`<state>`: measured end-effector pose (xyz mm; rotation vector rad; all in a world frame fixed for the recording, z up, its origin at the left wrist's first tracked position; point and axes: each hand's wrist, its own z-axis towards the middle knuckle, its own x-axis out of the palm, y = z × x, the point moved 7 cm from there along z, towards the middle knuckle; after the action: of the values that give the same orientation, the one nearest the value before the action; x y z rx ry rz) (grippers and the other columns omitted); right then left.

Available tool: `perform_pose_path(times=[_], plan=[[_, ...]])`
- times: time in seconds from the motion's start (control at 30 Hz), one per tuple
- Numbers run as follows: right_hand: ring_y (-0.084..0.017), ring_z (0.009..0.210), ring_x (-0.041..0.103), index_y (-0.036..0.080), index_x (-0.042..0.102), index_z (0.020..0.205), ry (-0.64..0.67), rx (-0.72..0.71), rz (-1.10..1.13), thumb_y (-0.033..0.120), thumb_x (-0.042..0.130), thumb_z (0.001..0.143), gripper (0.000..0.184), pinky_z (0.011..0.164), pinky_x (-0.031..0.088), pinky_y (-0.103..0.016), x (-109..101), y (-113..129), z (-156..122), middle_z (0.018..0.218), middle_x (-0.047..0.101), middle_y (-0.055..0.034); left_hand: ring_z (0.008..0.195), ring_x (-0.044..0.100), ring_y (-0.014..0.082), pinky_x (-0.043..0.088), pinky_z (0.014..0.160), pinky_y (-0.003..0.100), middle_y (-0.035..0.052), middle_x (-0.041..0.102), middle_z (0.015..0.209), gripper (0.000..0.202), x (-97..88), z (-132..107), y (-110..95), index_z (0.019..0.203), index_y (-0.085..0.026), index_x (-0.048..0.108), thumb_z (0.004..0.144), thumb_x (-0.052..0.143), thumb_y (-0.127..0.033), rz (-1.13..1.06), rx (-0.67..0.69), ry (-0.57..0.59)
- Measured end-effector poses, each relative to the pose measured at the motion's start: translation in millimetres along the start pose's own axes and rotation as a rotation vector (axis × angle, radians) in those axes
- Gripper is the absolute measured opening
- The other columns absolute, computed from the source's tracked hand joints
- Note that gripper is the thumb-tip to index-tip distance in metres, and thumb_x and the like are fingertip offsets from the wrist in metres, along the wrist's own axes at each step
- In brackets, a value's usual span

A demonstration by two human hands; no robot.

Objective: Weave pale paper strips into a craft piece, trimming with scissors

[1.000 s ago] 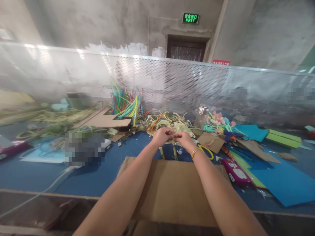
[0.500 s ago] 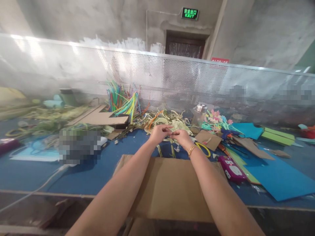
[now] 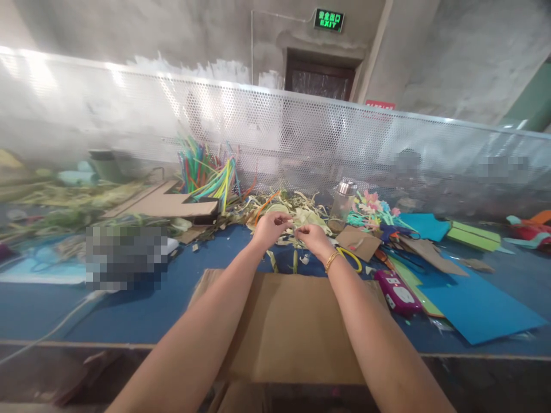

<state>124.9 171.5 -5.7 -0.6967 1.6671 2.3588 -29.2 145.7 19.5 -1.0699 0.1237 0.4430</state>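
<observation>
Both of my hands are raised over the middle of the table, fingertips facing each other with a narrow gap. My left hand (image 3: 272, 228) is closed, thumb and fingers bent in a pinch; whatever lies in it is too small to name. My right hand (image 3: 314, 237), with a gold bracelet (image 3: 331, 261) at the wrist, also pinches, and its contents are hidden. Just behind them spreads a heap of pale green, dry-looking strips (image 3: 307, 209). Two short green pieces (image 3: 295, 261) lie below the hands, near the far edge of a brown cardboard sheet (image 3: 301, 327) under my forearms.
Right of my hands are yellow-handled scissors (image 3: 355, 261), a purple device (image 3: 398, 293), blue sheets (image 3: 477, 304) and a glass bottle (image 3: 343, 201). Colourful pipe cleaners (image 3: 206, 172) and cut cardboard (image 3: 159, 201) stand left. A perforated metal panel (image 3: 258, 132) borders the back.
My hands have drawn slightly apart; their fingertips were touching or nearly so before. The whole view has shifted a little, with the table's things appearing further left.
</observation>
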Motion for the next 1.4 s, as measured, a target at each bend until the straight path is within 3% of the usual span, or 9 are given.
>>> perform_pose_path(times=[0.1,0.23,0.43,0.57,0.73,1.03,1.2,1.4], plan=[[-0.011,0.057,0.051,0.016,0.067,0.071,-0.034,-0.011,-0.029,0.033,0.064,0.075,0.017,0.056,0.038,-0.022,-3.4,0.6,1.4,0.06,0.061,0.001,0.066,0.059,0.0137,0.044,0.061,0.024,0.0009,0.066,0.071,0.017,4.9,-3.5,-3.5,0.079,-0.018,0.07,0.07,0.073,-0.032,0.116,-0.001,0.049],[-0.014,0.064,0.058,0.018,0.068,0.075,-0.065,-0.021,-0.058,0.027,0.063,0.075,0.011,0.061,0.042,-0.024,-5.5,-0.4,4.4,0.068,0.066,-0.0011,0.069,0.061,0.0143,0.044,0.06,0.023,0.0012,0.066,0.075,0.021,21.4,-8.7,4.3,0.076,-0.018,0.062,0.066,0.076,-0.03,0.085,-0.06,0.12],[-0.015,0.07,0.061,0.017,0.068,0.079,-0.068,-0.012,-0.074,0.026,0.062,0.077,0.012,0.067,0.045,-0.025,-4.2,-2.0,5.2,0.074,0.069,-0.002,0.055,0.053,0.0088,0.041,0.054,0.02,-0.0047,0.058,0.063,0.029,33.1,-13.8,23.4,0.079,-0.018,0.053,0.062,0.076,-0.019,-0.207,-0.232,0.116],[-0.014,0.069,0.061,0.016,0.068,0.079,-0.078,-0.033,-0.038,0.027,0.06,0.078,0.013,0.065,0.045,-0.024,-4.1,-0.7,4.1,0.073,0.068,-0.0015,0.046,0.045,0.0058,0.036,0.049,0.019,-0.0073,0.052,0.055,0.029,36.6,-18.8,18.0,0.078,-0.018,0.053,0.063,0.077,-0.023,-0.349,-0.29,0.132],[-0.013,0.066,0.06,0.015,0.068,0.081,-0.074,-0.046,-0.017,0.029,0.061,0.079,0.015,0.064,0.044,-0.023,-4.4,-2.4,5.0,0.073,0.068,-0.0015,0.049,0.049,0.0066,0.041,0.05,0.019,-0.0062,0.054,0.057,0.028,35.0,-22.1,10.6,0.076,-0.017,0.054,0.062,0.077,-0.023,-0.431,-0.33,0.103],[-0.015,0.071,0.063,0.017,0.072,0.083,-0.045,-0.105,-0.021,0.03,0.063,0.078,0.016,0.071,0.048,-0.027,-6.5,5.0,3.3,0.077,0.071,-0.0021,0.05,0.053,0.0089,0.051,0.055,0.024,-0.0042,0.056,0.056,0.029,28.7,-16.2,24.3,0.071,-0.016,0.061,0.059,0.082,-0.032,-0.343,-0.36,0.049],[-0.015,0.07,0.064,0.019,0.071,0.084,-0.053,-0.097,-0.029,0.023,0.062,0.075,0.014,0.07,0.049,-0.027,-5.5,6.3,1.7,0.076,0.071,-0.0017,0.047,0.051,0.0085,0.05,0.054,0.024,-0.0044,0.055,0.053,0.023,26.1,-14.9,30.0,0.066,-0.016,0.064,0.061,0.081,-0.029,-0.283,-0.396,0.014],[-0.015,0.077,0.065,0.017,0.069,0.09,-0.143,-0.093,0.0,0.02,0.062,0.073,0.019,0.075,0.05,-0.027,-11.9,4.2,4.8,0.084,0.071,-0.0031,0.047,0.054,0.0099,0.048,0.05,0.022,-0.0037,0.056,0.053,0.013,19.3,-12.4,27.8,0.063,-0.017,0.064,0.066,0.076,-0.022,-0.118,-0.326,0.004]])
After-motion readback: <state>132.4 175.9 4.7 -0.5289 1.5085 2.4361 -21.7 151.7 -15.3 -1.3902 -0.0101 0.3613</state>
